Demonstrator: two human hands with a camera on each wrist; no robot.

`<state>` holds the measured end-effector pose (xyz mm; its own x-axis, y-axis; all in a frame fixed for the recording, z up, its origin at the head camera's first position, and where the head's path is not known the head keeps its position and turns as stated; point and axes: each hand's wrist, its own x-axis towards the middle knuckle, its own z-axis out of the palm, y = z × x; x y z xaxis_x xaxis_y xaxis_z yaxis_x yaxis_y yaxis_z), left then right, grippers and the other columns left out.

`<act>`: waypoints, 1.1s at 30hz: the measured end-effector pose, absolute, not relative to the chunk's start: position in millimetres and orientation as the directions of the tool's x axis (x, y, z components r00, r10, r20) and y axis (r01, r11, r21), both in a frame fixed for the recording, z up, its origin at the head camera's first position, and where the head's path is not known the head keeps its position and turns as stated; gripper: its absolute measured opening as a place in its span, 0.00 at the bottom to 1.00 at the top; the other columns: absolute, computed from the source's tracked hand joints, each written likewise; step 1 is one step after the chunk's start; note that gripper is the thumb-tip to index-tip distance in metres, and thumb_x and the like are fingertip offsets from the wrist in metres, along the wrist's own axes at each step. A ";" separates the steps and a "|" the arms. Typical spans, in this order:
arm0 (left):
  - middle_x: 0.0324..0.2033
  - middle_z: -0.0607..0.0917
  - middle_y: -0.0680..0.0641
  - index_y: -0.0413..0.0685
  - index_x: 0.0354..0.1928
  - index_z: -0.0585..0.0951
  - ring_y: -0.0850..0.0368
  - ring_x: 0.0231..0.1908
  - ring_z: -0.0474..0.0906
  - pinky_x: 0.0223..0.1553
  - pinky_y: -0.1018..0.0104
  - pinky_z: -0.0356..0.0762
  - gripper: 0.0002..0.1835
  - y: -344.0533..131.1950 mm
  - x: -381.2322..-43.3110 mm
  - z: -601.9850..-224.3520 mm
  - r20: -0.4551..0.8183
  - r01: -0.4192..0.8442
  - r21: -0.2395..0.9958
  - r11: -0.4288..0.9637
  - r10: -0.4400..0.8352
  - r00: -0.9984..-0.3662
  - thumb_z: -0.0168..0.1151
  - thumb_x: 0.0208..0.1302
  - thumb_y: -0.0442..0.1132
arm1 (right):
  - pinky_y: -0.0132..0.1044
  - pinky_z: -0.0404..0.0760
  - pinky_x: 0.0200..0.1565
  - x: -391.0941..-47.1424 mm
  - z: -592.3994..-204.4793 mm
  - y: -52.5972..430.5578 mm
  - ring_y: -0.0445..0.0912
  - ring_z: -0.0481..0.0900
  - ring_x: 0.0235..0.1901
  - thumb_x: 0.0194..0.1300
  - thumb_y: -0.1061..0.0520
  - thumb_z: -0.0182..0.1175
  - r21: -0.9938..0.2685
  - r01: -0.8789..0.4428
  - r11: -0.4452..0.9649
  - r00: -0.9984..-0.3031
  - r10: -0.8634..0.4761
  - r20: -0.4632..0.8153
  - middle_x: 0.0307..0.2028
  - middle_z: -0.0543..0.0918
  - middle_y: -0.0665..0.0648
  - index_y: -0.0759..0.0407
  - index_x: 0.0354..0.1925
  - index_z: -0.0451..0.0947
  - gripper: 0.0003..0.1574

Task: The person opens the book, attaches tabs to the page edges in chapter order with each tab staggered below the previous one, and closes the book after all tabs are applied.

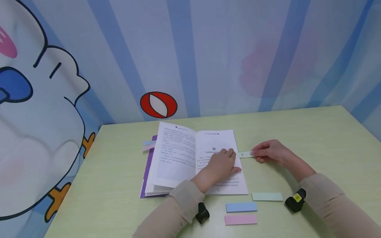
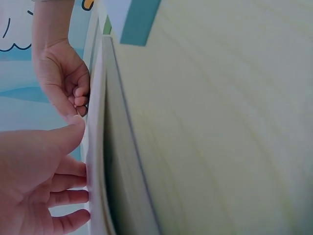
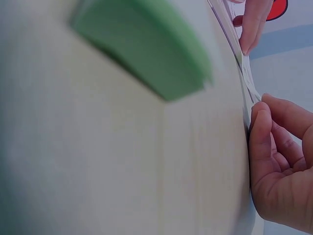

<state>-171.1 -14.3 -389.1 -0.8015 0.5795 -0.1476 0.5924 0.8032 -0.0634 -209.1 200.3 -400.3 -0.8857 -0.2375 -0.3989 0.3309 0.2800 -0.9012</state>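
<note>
An open book (image 1: 178, 158) with a purple cover lies on the table. My left hand (image 1: 219, 167) rests on its right page, fingers spread nearly straight near the outer edge. Past that edge sticks out a pale green sticky tab (image 1: 245, 154) with handwriting on it. Between thumb and forefinger, my right hand (image 1: 272, 152) pinches the tab's outer end. The left wrist view shows the left fingers (image 2: 68, 197) lying along the page. In the right wrist view the tab (image 3: 249, 81) runs from the pinching fingertips toward the book.
A green pad of sticky tabs (image 1: 267, 197), a blue pad (image 1: 241, 207) and a pink pad (image 1: 240, 219) lie in front of the book. A blue tab (image 1: 147, 143) and a pink tab (image 1: 148, 147) stick out at its left side. A patterned curtain (image 1: 220, 59) hangs behind the table.
</note>
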 end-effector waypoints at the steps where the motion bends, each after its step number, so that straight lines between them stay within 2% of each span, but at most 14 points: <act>1: 0.63 0.68 0.49 0.44 0.67 0.64 0.56 0.58 0.66 0.51 0.63 0.73 0.34 -13.8 -171.4 -390.1 -0.143 0.586 -0.062 0.808 0.574 -0.806 0.43 0.68 0.59 | 0.31 0.80 0.29 -209.1 -400.5 200.3 0.40 0.78 0.22 0.61 0.63 0.61 -0.901 0.330 0.283 -0.886 -0.238 -0.399 0.24 0.81 0.54 0.75 0.46 0.74 0.17; 6: 0.63 0.67 0.50 0.45 0.68 0.62 0.56 0.58 0.65 0.51 0.59 0.73 0.35 -10.5 -170.9 -393.1 -0.139 0.557 -0.068 0.828 0.545 -0.827 0.42 0.67 0.61 | 0.31 0.80 0.29 -209.7 -401.2 199.9 0.40 0.78 0.23 0.61 0.63 0.61 -0.899 0.328 0.292 -0.883 -0.243 -0.401 0.25 0.81 0.54 0.76 0.47 0.73 0.19; 18: 0.60 0.68 0.50 0.46 0.68 0.62 0.57 0.55 0.65 0.51 0.62 0.71 0.38 -8.5 -168.0 -391.8 -0.135 0.575 -0.116 0.810 0.560 -0.817 0.41 0.66 0.65 | 0.31 0.81 0.29 -209.7 -401.1 201.3 0.40 0.79 0.22 0.61 0.62 0.61 -0.898 0.338 0.282 -0.880 -0.244 -0.408 0.24 0.82 0.54 0.74 0.46 0.75 0.17; 26: 0.69 0.59 0.53 0.52 0.71 0.58 0.57 0.64 0.60 0.58 0.59 0.65 0.36 -12.3 -163.4 -392.4 -0.190 0.576 -0.105 0.811 0.552 -0.812 0.40 0.67 0.63 | 0.31 0.81 0.29 -210.1 -401.2 202.0 0.39 0.79 0.22 0.62 0.63 0.60 -0.903 0.342 0.261 -0.879 -0.251 -0.406 0.24 0.82 0.53 0.74 0.46 0.75 0.16; 33: 0.69 0.58 0.55 0.54 0.71 0.58 0.57 0.64 0.59 0.59 0.57 0.63 0.34 -17.5 -159.5 -388.4 -0.213 0.592 -0.090 0.801 0.565 -0.797 0.41 0.68 0.61 | 0.31 0.81 0.29 -209.1 -401.0 202.1 0.39 0.79 0.22 0.63 0.64 0.59 -0.904 0.339 0.262 -0.881 -0.248 -0.403 0.24 0.82 0.53 0.74 0.46 0.75 0.15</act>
<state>-159.5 -17.5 -388.4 -0.7969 0.5653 -0.2130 0.5922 0.8007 -0.0903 -209.1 202.1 -401.0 -0.8810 -0.2483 -0.4027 0.3392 0.2616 -0.9036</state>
